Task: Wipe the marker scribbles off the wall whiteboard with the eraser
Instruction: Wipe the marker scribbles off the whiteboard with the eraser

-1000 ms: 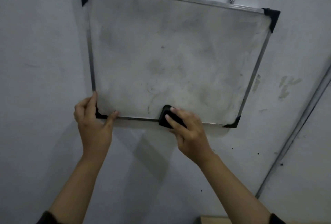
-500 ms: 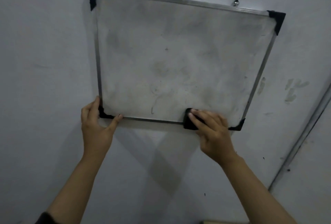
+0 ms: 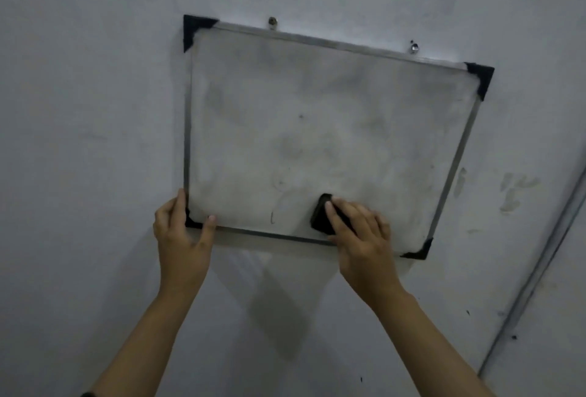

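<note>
The right hand (image 3: 361,238) presses its fingers (image 3: 333,211), laid flat and slightly fanned, over the back of the black eraser (image 3: 320,214), holding it flush against the whiteboard (image 3: 317,130) rather than pinching it from the sides; the thumb is hidden, so I cannot tell how it grips. The eraser sits under the fingertips, just above the board's bottom frame rail and somewhat right of the rail's middle, its long axis tilted steeply, nearly upright, with the uncovered end pointing up and to the left. The nearest clear mark is a short dark stroke (image 3: 272,217) to the eraser's left, just above the same rail, with fainter grey swirls above it, so the next sweep likely runs left along the rail, and the right hand is plainly the one to make it. The left hand (image 3: 182,234) is clamped on the board's lower left corner cap (image 3: 192,222), fingers up the outer side of the frame and thumb resting on the rail, steadying the board, which hangs from two wall hooks (image 3: 272,22) at its top edge.
</note>
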